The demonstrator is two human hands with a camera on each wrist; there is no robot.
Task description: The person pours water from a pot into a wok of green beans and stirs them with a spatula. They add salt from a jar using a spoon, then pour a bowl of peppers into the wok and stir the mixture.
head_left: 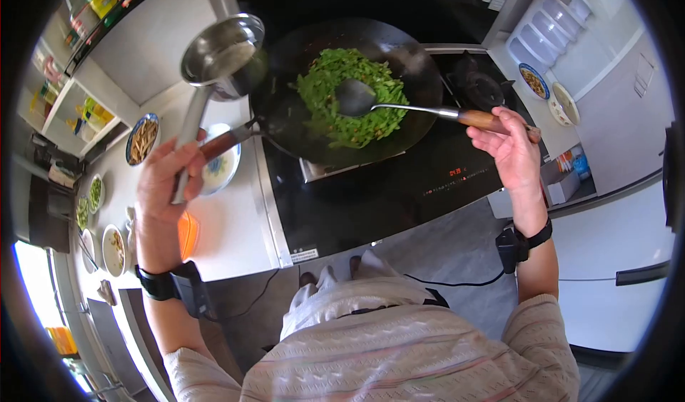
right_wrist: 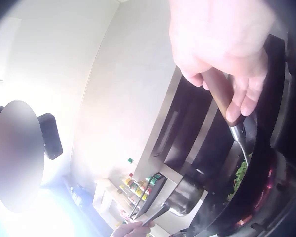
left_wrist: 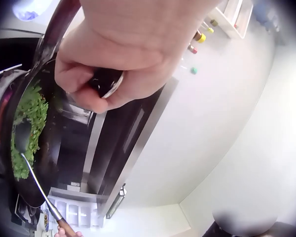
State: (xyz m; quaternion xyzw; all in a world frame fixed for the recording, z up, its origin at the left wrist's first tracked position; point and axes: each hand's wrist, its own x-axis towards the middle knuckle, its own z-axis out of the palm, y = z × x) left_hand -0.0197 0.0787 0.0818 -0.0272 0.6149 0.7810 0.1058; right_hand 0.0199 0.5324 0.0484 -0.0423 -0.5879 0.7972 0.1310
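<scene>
The wok [head_left: 357, 95] is wide, black and round, and sits on the dark cooktop [head_left: 399, 188]. It holds a mound of chopped green vegetables [head_left: 349, 98], bright green and piled around the centre of the wok.

A metal ladle [head_left: 357, 98] with a long steel shaft and a brown wooden grip lies with its bowl on the greens, its shaft running out over the wok's right rim. The right hand [head_left: 515, 156] holds the wooden end just beyond that rim; in the right wrist view the fingers [right_wrist: 241, 98] are curled around the grip, thumb on one side and fingertips on the other.

A small steel saucepan [head_left: 222, 56] hangs in the air over the wok's left rim, tilted a little toward the greens, shiny inside. Its long flat handle slants down and away from the wok into the left hand [head_left: 168, 181], whose fingers [left_wrist: 89, 81] are clamped tight around the handle's end, as the left wrist view shows.

The wok's own wooden handle points left, passing just under that hand, above a white plate [head_left: 222, 163] on the pale counter [head_left: 228, 230] beside the wok.
</scene>
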